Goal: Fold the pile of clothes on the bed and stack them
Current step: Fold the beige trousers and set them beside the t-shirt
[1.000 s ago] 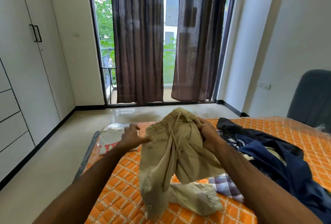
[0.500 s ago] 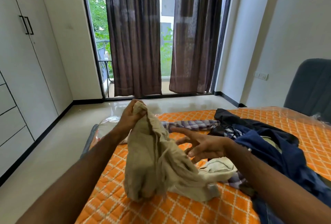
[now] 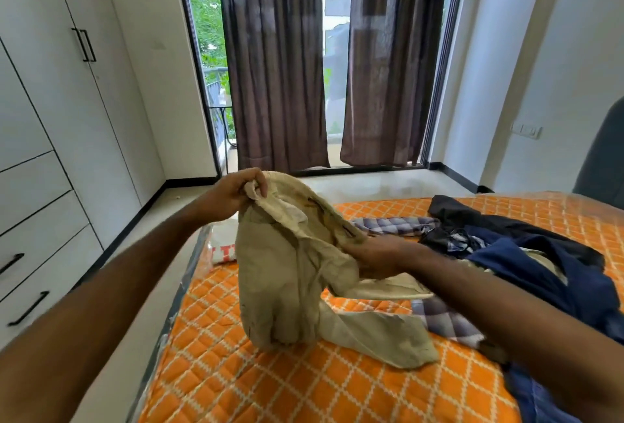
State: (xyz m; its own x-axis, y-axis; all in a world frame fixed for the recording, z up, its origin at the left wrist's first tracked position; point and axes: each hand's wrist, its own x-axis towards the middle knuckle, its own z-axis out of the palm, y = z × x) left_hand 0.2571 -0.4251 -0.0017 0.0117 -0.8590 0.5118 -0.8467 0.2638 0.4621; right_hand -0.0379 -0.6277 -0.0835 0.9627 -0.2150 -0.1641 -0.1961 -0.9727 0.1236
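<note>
Beige trousers (image 3: 287, 274) hang above the orange quilted bed (image 3: 304, 385), their legs trailing onto the cover. My left hand (image 3: 236, 193) pinches the waistband up at the left. My right hand (image 3: 374, 253) grips the cloth lower down at the right side of the garment. A pile of unfolded clothes (image 3: 526, 253) in dark blue, black and checked fabric lies to the right on the bed. A folded white garment with red print (image 3: 224, 247) lies at the bed's far left corner, partly hidden behind the trousers.
White wardrobe doors and drawers (image 3: 50, 152) line the left wall. Brown curtains (image 3: 277, 61) hang over the glass balcony door ahead. A dark headboard or chair (image 3: 604, 159) stands at the far right. Floor runs along the bed's left edge.
My right hand let go of the waistband, opened briefly, then closed on the cloth lower down. My left hand lifted the waistband higher and the trousers turned.
</note>
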